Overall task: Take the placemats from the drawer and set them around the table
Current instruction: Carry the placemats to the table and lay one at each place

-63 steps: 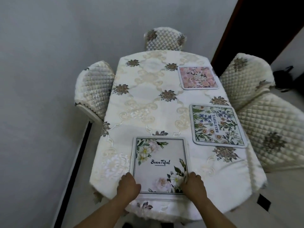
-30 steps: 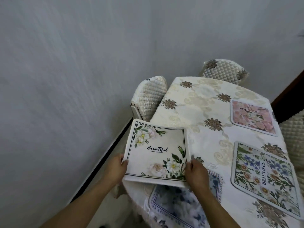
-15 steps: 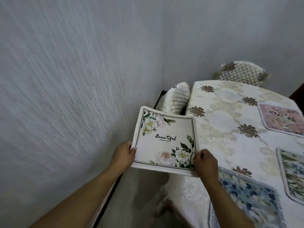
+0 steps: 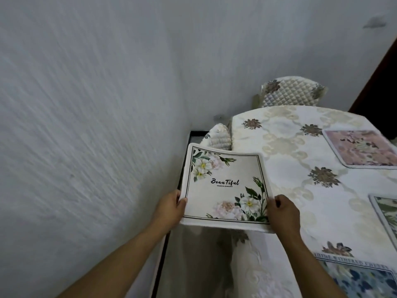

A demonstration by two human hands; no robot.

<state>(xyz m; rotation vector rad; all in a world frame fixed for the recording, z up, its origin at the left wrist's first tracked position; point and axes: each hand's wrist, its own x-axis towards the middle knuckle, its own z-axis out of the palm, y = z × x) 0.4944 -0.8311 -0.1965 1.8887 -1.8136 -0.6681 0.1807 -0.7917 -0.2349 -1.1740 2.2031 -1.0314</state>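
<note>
I hold a white floral placemat (image 4: 223, 186), printed "Beautiful", in the air over the table's left edge. My left hand (image 4: 170, 208) pinches its near left corner. My right hand (image 4: 283, 214) grips its near right corner. The table (image 4: 285, 160) wears a cream cloth with brown flower motifs. A pink placemat (image 4: 361, 148) lies flat at its far right. Only an edge of a green floral placemat (image 4: 386, 214) shows at the right border, and a blue placemat (image 4: 361, 278) lies at the near right corner.
A grey wall (image 4: 90, 104) runs close along the left, with a dark skirting strip (image 4: 162, 250) at floor level. One quilted chair (image 4: 221, 136) is tucked between wall and table, another quilted chair (image 4: 292, 93) stands at the far end. A dark door frame (image 4: 378, 82) shows far right.
I lifted the white placemat off the near end of the table, uncovering the blue one, and carried it left along the table's wall side. My view turned left toward the wall.
</note>
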